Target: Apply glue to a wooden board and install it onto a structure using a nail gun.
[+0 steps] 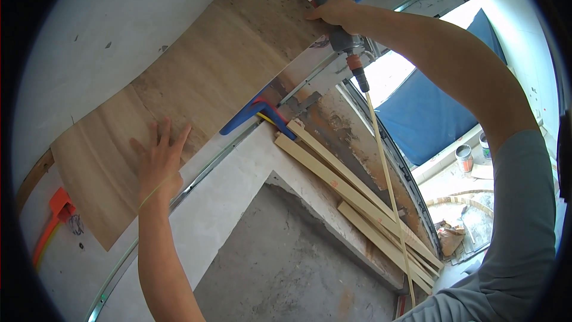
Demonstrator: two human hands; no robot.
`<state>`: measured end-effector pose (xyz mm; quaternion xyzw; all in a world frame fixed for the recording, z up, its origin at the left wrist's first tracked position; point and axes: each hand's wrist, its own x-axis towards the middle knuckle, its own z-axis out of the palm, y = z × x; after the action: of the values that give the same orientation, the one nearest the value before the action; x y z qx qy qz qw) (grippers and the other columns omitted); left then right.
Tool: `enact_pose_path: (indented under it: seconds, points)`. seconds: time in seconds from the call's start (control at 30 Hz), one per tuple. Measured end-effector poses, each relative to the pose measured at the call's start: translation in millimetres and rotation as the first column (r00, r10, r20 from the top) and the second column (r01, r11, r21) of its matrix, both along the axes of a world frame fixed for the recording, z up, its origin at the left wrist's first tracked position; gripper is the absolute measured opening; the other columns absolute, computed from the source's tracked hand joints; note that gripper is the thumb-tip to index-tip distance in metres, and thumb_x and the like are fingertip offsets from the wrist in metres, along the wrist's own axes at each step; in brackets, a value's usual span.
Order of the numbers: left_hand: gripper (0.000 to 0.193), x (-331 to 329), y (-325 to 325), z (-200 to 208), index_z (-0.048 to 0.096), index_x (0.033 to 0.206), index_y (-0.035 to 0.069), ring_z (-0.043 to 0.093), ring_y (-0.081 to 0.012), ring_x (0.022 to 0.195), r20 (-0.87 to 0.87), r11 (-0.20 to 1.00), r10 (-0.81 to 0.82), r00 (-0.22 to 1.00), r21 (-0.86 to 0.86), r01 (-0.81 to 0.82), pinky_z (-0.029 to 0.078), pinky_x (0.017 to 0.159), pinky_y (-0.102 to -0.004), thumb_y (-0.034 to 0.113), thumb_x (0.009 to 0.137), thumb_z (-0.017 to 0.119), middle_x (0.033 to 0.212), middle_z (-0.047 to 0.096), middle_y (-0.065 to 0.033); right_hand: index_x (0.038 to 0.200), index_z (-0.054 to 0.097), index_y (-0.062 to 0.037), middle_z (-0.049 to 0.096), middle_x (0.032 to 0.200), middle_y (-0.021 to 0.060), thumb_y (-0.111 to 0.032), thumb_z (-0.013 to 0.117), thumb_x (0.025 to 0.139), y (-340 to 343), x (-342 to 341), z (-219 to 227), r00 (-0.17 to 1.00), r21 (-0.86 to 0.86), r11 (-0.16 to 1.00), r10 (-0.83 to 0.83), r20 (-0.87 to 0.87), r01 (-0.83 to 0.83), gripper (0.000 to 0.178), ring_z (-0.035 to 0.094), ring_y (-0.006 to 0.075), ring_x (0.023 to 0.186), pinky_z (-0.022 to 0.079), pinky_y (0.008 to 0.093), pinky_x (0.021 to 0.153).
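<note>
Here, a thin wood panel (208,68) stretches from nine o'clock up toward twelve, with both hands at work along it.
An orange box (60,203) sits just beside its lower edge, between eight and nine; the left hand (161,164) rests on the panel toward nine, fingers spread; near one, the right hand (335,11) is wrapped around a dark grey air tool (342,39), whose pale hose (387,179) runs toward five, crossing wooden strips (333,173) at four.

left hand (161,164) flat, fingers (165,132) spread, forearm (158,244) extended upward; right hand (336,11) raised higher, curled, elbow (503,113) bent.
</note>
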<state>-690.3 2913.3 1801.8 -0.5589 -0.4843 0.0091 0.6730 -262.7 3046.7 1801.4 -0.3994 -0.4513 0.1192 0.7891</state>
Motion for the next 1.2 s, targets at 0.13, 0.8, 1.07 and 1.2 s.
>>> enact_pose_path:
  seconds: [0.13,0.8,1.07,1.2]
  points:
    - [0.087,-3,2,-1,0.032,0.144,0.025,0.032,-0.0352,0.138,-0.007,1.000,0.005,1.000,0.000,-0.005,0.025,0.103,-0.0718,-0.009,0.071,0.063,0.152,0.028,-0.0131,0.102,0.069,0.0030,0.066,0.100,0.0117,-0.030,0.084,0.069,0,-3,1,0.999,-0.007,0.999,-0.034,0.028,0.034,0.049,0.065,0.0233,0.084,0.053,0.0359,0.075]
    - [0.097,16,30,0,0.026,0.148,0.028,0.022,-0.0351,0.143,0.025,0.997,-0.072,0.997,-0.037,0.072,0.019,0.107,-0.0706,-0.010,0.068,0.065,0.155,0.020,-0.0134,0.106,0.067,0.0044,0.066,0.102,0.0137,-0.032,0.083,0.070,-36,18,-8,0.995,0.004,1.000,0.026,0.093,-0.027,0.053,0.065,0.0239,0.084,0.055,0.0365,0.071]
    - [0.087,10,4,-1,0.034,0.144,0.029,0.027,-0.0351,0.141,0.035,0.997,-0.074,0.997,-0.014,0.075,0.020,0.106,-0.0714,-0.010,0.071,0.062,0.152,0.028,-0.0131,0.106,0.065,0.0038,0.065,0.094,0.0120,-0.029,0.080,0.075,-17,9,-3,0.986,-0.026,0.988,-0.151,0.073,0.153,0.047,0.064,0.0227,0.075,0.055,0.0351,0.066]
    - [0.089,10,10,-2,0.032,0.144,0.029,0.026,-0.0349,0.141,0.041,0.998,-0.065,0.997,0.003,0.064,0.020,0.105,-0.0721,-0.011,0.070,0.061,0.153,0.027,-0.0127,0.108,0.066,0.0034,0.066,0.097,0.0126,-0.031,0.081,0.074,-17,9,-2,0.987,-0.053,0.988,-0.142,0.070,0.146,0.051,0.065,0.0228,0.080,0.055,0.0351,0.070]
